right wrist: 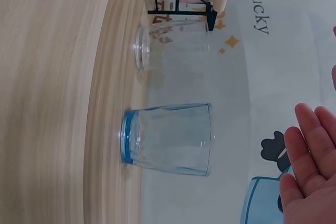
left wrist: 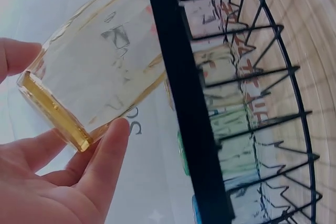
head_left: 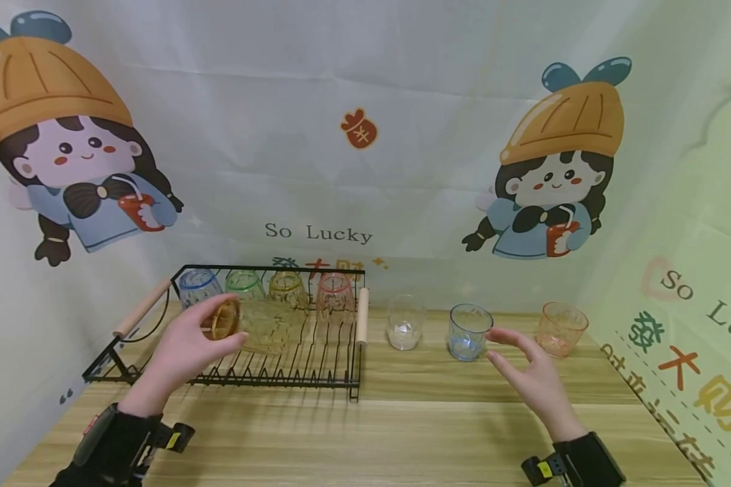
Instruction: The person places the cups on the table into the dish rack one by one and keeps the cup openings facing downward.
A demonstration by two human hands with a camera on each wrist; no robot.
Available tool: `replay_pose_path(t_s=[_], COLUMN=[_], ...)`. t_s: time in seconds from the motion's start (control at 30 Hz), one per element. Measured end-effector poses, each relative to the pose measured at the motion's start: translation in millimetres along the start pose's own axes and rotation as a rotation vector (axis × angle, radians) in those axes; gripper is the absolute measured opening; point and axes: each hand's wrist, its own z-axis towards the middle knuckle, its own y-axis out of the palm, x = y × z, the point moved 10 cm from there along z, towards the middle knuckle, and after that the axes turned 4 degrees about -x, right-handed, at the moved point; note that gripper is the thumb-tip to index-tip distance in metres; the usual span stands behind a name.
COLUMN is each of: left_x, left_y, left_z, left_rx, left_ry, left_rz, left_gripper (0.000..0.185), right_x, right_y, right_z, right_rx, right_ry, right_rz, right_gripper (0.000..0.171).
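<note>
Amber glass (head_left: 264, 327) is held over the rack (left wrist: 188, 98), pinched near its base between the thumb and fingers of the left hand (head_left: 191, 338). It reaches out to the right of that hand; its long axis lies close to level and across the rack, mouth pointing right. The left hand is plainly the nearer one, the other being well apart from it. Whether the glass touches the wires, I cannot tell.

Behind it, along the rack's back, stand an upturned blue glass (head_left: 199, 287), a green glass (head_left: 245, 284), a yellow glass (head_left: 287, 289) and an upturned pink glass (head_left: 335, 297), all bases up.

Right of the rack, on the desk (head_left: 402, 439), a clear glass (head_left: 405, 331), a blue glass (head_left: 470, 331) and a pink glass (head_left: 560, 329) stand mouth up. The right hand (head_left: 533, 375) is just beside the blue one, thumb and fingers spread, holding nothing.

Farther back hangs a printed cloth (head_left: 438, 149).
</note>
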Motion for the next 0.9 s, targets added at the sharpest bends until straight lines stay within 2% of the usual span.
replay_pose_path(t_s=[0.2, 0.33, 0.53, 0.77, 0.9], left_x=[-9.2, -16.0, -21.3, -33.8, -41.8], left_y=[-3.1, -4.6, -9.6, -14.3, -19.2], left_z=[2.5, 4.1, 6.0, 7.6, 8.3], left_rx=[-0.055, -0.08, -0.107, -0.151, -0.158], left_ry=[-0.024, -0.055, -0.065, -0.093, -0.116], left_rz=[0.03, 0.08, 0.169, 0.129, 0.152], left_gripper=[0.074, 0.076, 0.078, 0.079, 0.081], right_x=[4.7, 8.4, 8.8, 9.0, 10.3], right_y=[-0.5, 0.1, 1.0, 1.2, 1.7], right_z=[0.3, 1.0, 1.6, 4.4, 6.8], right_rx=[-0.01, -0.02, -0.021, -0.04, -0.054], right_ry=[-0.008, -0.008, -0.021, -0.014, -0.009], right_rz=[-0.024, -0.051, -0.088, -0.111, -0.113], right_gripper=[0.035, 0.035, 0.036, 0.036, 0.037])
